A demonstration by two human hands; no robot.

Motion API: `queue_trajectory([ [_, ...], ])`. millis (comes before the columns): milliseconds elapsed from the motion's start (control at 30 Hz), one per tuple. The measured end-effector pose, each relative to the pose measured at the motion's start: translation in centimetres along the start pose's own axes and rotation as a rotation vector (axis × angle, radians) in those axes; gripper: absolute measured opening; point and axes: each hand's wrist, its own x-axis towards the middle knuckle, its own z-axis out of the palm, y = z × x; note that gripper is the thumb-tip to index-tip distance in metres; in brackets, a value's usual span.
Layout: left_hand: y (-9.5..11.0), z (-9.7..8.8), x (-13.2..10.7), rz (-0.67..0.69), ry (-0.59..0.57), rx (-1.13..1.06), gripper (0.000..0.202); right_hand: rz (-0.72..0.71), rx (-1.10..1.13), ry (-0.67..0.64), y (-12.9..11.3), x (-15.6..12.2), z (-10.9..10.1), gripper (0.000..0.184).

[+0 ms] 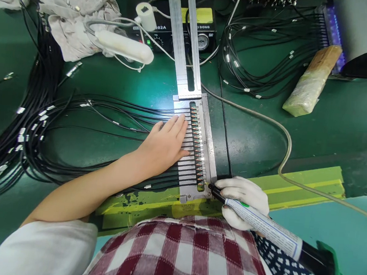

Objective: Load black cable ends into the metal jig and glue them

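My left hand (161,147), bare, lies flat with its fingers stretched out over black cables (122,102) and the slotted plate of a metal fixture (209,142). The cables run in from the left, side by side, and end in a row of small connectors (198,145) along the fixture. In a white glove, my right hand (245,194) is wrapped around a glue dispensing syringe (265,226). Its dark tip is at the near end of the connector row; whether it touches is too small to tell. A green cap and hose fitting (329,270) sit on the syringe's rear end.
A dispenser box (160,36) with a gauge stands behind a slotted metal arm (179,43). White cloth (81,13) and a white corded device (123,46) lie back left. On the right are a wrapped block (312,82), more cables (255,86) and a grey hose (262,114).
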Motion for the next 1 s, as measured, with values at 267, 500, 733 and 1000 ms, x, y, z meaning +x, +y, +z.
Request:
queue_trajectory([
  [267, 0.08, -0.15, 0.02, -0.006, -0.004, 0.02, 0.071, 0.005, -0.005, 0.003, 0.04, -0.21, 0.06, 0.019],
  [500, 0.06, -0.15, 0.01, -0.002, -0.009, 0.015, 0.071, 0.005, 0.014, -0.001, 0.22, -0.13, 0.06, 0.023],
  [733, 0.03, -0.14, 0.01, 0.003, -0.007, 0.018, 0.072, 0.005, 0.026, -0.016, 0.4, -0.01, 0.08, 0.026],
  [1000, 0.02, 0.0, -0.06, 0.002, 0.016, 0.026, 0.069, -0.014, 0.023, -0.011, 0.33, 0.0, 0.03, 0.026],
])
